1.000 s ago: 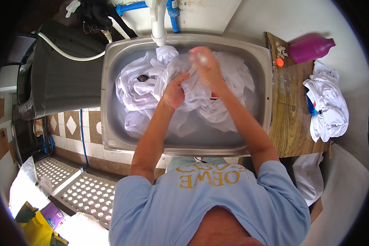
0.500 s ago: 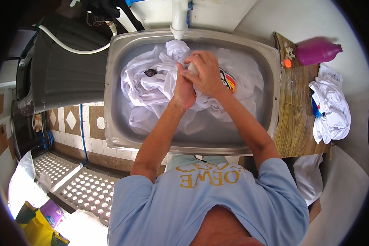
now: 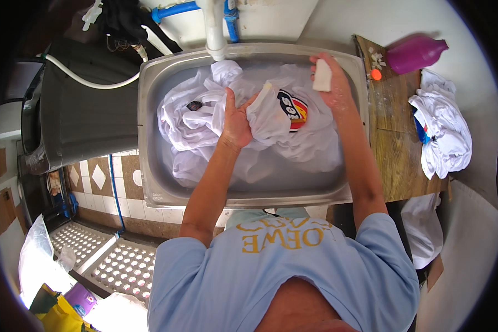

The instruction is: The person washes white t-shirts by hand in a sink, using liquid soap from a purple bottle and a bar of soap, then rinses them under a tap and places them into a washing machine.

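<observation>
A steel sink (image 3: 243,195) of cloudy water holds soaked white garments (image 3: 188,124). On the right part of the pile a white shirt (image 3: 315,138) shows a black, red and yellow printed patch. Raised over the sink's far right corner, my right hand (image 3: 340,91) grips a whitish bar of soap (image 3: 322,76). My left hand (image 3: 237,124) is palm up at the middle of the pile, thumb apart and fingers extended against the shirt's wet fabric, which partly covers them. A small dark patch (image 3: 194,105) shows on the cloth to its left.
A white pipe (image 3: 213,33) comes down at the sink's far edge. On the wooden counter (image 3: 390,160) at right are a purple bottle (image 3: 418,55), an orange cap (image 3: 376,74), small whitish pieces and a heap of white clothes (image 3: 442,127). A dark grey bin-like container (image 3: 91,110) stands left.
My right hand has moved right, away from my left, carrying the soap. My left hand has shifted slightly left, and its thumb and fingers have spread. The view has shifted a little.
</observation>
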`<state>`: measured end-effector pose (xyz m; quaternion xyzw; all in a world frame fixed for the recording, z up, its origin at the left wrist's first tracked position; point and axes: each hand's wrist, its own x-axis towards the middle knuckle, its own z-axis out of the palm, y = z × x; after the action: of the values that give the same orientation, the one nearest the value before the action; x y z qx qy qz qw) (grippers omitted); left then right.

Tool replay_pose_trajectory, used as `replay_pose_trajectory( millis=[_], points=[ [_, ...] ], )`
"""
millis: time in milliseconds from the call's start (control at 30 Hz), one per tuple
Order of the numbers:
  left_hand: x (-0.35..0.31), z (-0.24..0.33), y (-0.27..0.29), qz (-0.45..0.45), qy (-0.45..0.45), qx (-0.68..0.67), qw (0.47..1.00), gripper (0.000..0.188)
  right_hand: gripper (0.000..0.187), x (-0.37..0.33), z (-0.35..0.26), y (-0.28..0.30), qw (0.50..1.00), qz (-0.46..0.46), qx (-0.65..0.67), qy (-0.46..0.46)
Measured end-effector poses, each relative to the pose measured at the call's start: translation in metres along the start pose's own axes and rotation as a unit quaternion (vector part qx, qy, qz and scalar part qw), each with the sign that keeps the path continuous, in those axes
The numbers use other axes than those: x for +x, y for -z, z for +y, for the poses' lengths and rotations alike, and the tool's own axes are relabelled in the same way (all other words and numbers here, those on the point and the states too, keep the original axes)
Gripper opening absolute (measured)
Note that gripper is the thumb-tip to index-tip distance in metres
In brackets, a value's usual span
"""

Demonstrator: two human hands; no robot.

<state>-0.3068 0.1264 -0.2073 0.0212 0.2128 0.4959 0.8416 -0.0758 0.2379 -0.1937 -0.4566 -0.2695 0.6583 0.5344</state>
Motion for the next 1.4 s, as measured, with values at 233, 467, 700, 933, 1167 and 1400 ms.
replay_pose_trajectory(
  millis=[233, 467, 700, 933, 1167, 1400],
  points=[
    [-0.023, 0.020, 0.000, 0.078, -0.073, 0.207, 0.972, 0.054, 0.027, -0.041, -0.027, 0.072, 0.986, 0.003, 0.058, -0.154],
    [-0.147, 0.164, -0.074, 0.165, -0.173, 0.469, 0.850, 0.052, 0.028, -0.103, -0.118, 0.126, 0.997, 0.026, 0.073, -0.024],
    [-0.140, 0.151, -0.040, 0.199, -0.193, 0.593, 0.756, 0.027, 0.031, -0.064, -0.119, 0.200, 0.999, 0.027, 0.019, -0.006],
    [-0.099, 0.110, 0.007, 0.182, -0.242, 0.899, 0.317, 0.036, 0.034, -0.057, -0.138, 0.208, 0.888, 0.078, -0.413, 0.188],
    [-0.011, -0.031, -0.151, 0.079, -0.277, 0.833, 0.472, 0.038, 0.041, -0.125, -0.327, 0.343, 0.407, 0.410, -0.714, 0.394],
    [0.144, -0.190, -0.264, -0.297, -0.296, 0.762, 0.494, 0.030, 0.034, -0.175, -0.373, 0.422, 0.595, 0.409, -0.672, 0.166]
  ],
)
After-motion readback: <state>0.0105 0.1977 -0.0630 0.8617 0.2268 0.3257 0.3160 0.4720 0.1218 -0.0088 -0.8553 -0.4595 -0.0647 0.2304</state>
